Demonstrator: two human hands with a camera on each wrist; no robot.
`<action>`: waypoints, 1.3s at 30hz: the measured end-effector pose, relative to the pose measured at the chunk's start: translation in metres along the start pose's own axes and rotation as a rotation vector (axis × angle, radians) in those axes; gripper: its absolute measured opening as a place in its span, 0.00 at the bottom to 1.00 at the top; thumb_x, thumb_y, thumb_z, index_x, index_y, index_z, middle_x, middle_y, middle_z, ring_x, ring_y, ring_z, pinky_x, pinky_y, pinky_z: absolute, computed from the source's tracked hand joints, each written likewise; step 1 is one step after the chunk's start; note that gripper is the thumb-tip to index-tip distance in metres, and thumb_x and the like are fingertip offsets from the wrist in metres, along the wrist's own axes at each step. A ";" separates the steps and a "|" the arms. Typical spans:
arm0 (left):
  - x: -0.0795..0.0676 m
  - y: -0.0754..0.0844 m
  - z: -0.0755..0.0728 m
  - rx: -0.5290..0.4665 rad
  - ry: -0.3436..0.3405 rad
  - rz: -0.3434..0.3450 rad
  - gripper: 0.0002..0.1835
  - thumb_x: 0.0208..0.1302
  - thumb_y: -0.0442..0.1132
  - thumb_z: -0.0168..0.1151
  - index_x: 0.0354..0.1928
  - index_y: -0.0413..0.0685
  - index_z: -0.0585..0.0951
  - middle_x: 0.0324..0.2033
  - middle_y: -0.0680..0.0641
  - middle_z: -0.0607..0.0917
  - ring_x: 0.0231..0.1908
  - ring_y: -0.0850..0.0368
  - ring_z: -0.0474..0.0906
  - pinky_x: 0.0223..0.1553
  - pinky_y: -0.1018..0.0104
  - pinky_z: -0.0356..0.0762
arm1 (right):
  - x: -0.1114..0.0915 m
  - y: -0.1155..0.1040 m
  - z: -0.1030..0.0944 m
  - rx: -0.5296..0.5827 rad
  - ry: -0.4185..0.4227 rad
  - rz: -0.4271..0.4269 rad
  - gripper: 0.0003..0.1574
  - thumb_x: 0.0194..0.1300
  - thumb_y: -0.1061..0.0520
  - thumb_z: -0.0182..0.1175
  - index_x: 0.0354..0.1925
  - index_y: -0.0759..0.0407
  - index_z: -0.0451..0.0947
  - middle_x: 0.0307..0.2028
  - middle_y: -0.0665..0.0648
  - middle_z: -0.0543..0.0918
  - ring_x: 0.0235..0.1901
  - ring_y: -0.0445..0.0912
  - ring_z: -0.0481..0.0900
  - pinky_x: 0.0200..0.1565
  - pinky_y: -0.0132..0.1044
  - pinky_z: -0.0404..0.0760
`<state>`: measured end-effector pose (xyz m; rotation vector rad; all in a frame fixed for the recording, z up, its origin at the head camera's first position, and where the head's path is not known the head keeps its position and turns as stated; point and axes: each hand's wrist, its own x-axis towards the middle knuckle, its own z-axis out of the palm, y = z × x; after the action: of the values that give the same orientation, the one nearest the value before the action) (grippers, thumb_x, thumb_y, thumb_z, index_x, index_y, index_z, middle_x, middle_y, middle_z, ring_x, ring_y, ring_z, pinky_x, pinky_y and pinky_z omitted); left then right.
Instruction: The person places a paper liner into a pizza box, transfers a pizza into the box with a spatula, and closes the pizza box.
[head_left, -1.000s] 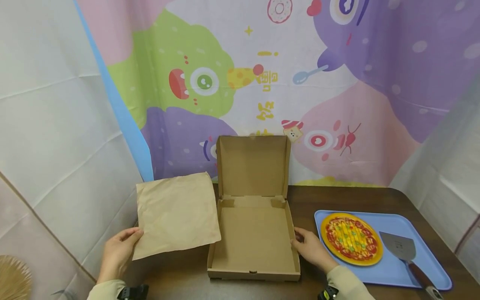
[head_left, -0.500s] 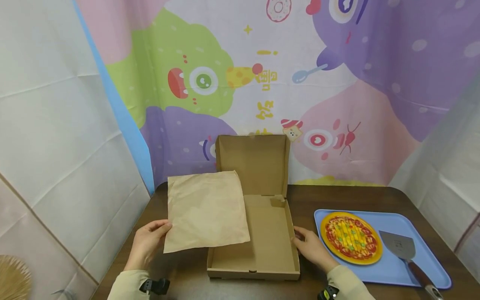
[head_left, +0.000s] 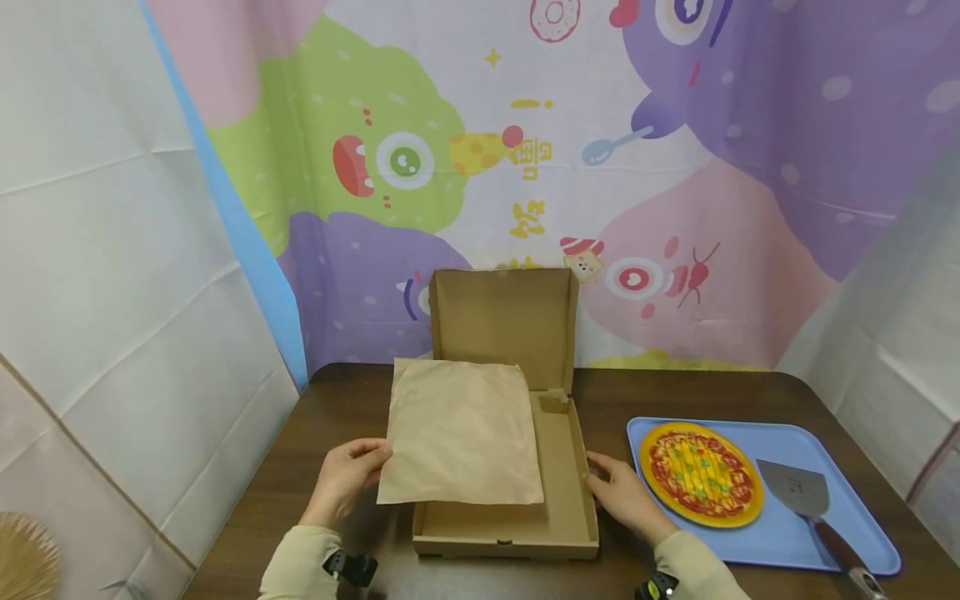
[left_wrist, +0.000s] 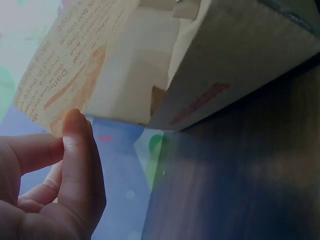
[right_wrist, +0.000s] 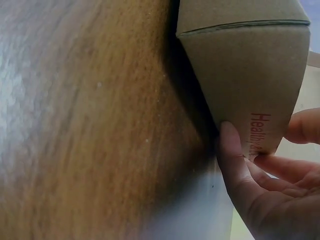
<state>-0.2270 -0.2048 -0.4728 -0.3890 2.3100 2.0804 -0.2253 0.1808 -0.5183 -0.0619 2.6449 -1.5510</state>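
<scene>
An open cardboard pizza box [head_left: 517,546] lies on the table with its lid standing up at the back. My left hand [head_left: 347,479] pinches the left edge of a square sheet of brown paper [head_left: 461,433] between thumb and fingers. The sheet spans the left part of the box and hides much of its inside. Printed text shows on one face of the paper [left_wrist: 70,60] in the left wrist view. At the box's right wall, my right hand [head_left: 622,498] grips the side, thumb over the rim and fingers against the outer face [right_wrist: 250,90].
To the right, a blue tray [head_left: 855,525] holds a pizza [head_left: 701,475] with a yellow rim and a wide metal spatula [head_left: 798,487] with a brown handle. The dark wooden table [head_left: 345,400] meets a cartoon-printed curtain [head_left: 525,200] behind the box.
My left hand has carried the paper to the right, from beside the box to over its left part, and the sheet's far edge has dropped lower. My right hand stays on the box wall.
</scene>
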 end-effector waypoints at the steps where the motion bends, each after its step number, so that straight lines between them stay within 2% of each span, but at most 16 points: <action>1: 0.001 -0.001 0.003 -0.002 -0.005 0.004 0.15 0.65 0.31 0.62 0.48 0.25 0.79 0.32 0.50 0.82 0.32 0.63 0.79 0.34 0.70 0.81 | 0.000 0.000 0.000 0.011 -0.004 0.003 0.28 0.68 0.64 0.55 0.63 0.77 0.68 0.51 0.72 0.81 0.43 0.53 0.83 0.37 0.42 0.85; 11: 0.003 -0.008 0.026 0.053 -0.002 0.031 0.12 0.63 0.29 0.62 0.45 0.25 0.81 0.33 0.45 0.84 0.32 0.60 0.80 0.38 0.64 0.84 | 0.000 0.000 0.001 0.085 -0.031 0.022 0.30 0.69 0.64 0.53 0.65 0.78 0.64 0.53 0.74 0.79 0.43 0.54 0.84 0.35 0.42 0.86; 24: 0.005 -0.016 0.046 0.084 -0.026 0.072 0.10 0.62 0.29 0.62 0.41 0.26 0.82 0.29 0.46 0.84 0.30 0.60 0.80 0.34 0.64 0.84 | -0.002 0.000 0.001 0.096 -0.012 0.011 0.29 0.68 0.65 0.54 0.64 0.78 0.65 0.52 0.74 0.80 0.41 0.53 0.84 0.33 0.41 0.85; 30: 0.003 -0.018 0.050 0.185 -0.011 0.124 0.09 0.61 0.30 0.63 0.39 0.29 0.83 0.27 0.46 0.84 0.28 0.60 0.78 0.32 0.65 0.82 | -0.003 -0.001 0.002 0.096 -0.011 0.006 0.29 0.68 0.65 0.54 0.64 0.78 0.65 0.52 0.74 0.80 0.42 0.53 0.84 0.33 0.41 0.85; 36: 0.004 -0.019 0.054 0.296 0.021 0.175 0.07 0.58 0.31 0.64 0.35 0.33 0.85 0.23 0.48 0.83 0.23 0.62 0.76 0.26 0.69 0.77 | -0.004 -0.002 0.001 0.071 -0.011 0.014 0.29 0.68 0.64 0.55 0.64 0.78 0.66 0.53 0.74 0.79 0.45 0.55 0.83 0.36 0.42 0.85; 39: 0.003 -0.017 0.055 0.369 0.041 0.224 0.05 0.56 0.31 0.65 0.34 0.35 0.85 0.22 0.48 0.83 0.22 0.62 0.75 0.24 0.69 0.73 | -0.004 -0.003 0.001 0.064 -0.014 0.018 0.29 0.68 0.64 0.55 0.64 0.77 0.66 0.54 0.74 0.79 0.47 0.56 0.83 0.37 0.42 0.85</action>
<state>-0.2352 -0.1527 -0.4967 -0.1703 2.7989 1.6729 -0.2217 0.1793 -0.5162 -0.0455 2.5754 -1.6223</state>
